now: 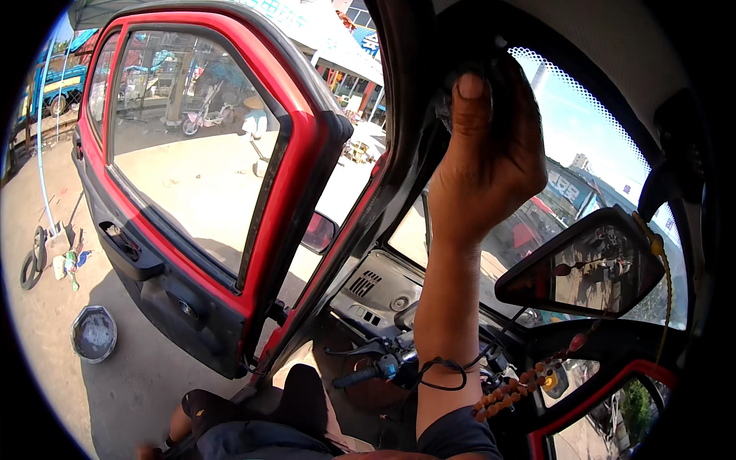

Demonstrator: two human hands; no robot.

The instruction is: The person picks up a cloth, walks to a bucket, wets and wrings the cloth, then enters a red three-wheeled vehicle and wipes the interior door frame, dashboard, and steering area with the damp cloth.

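Note:
My right hand [491,155] is raised to the dark upper corner of the windscreen frame, its thumb upright against dark material. Shade hides the palm and fingertips, so what they touch or hold cannot be made out. A knotted black cable [443,368] loops across the raised forearm. Below and left of that arm is a handlebar grip [359,376] with a lever and a blue switch. The rear-view mirror [586,264] is right of the forearm, with a string of brown beads [512,391] lower down. A blurred patch of skin at the lower left edge cannot be identified as my left hand.
A red-framed vehicle door [270,230] stands open on the left, its side mirror [319,232] behind. The grey dashboard [385,287] lies beyond the handlebar. Outside on the ground are a metal basin [94,333] and tyres [33,259]. Farther off are a parked scooter [207,115] and a person in a hat [255,118].

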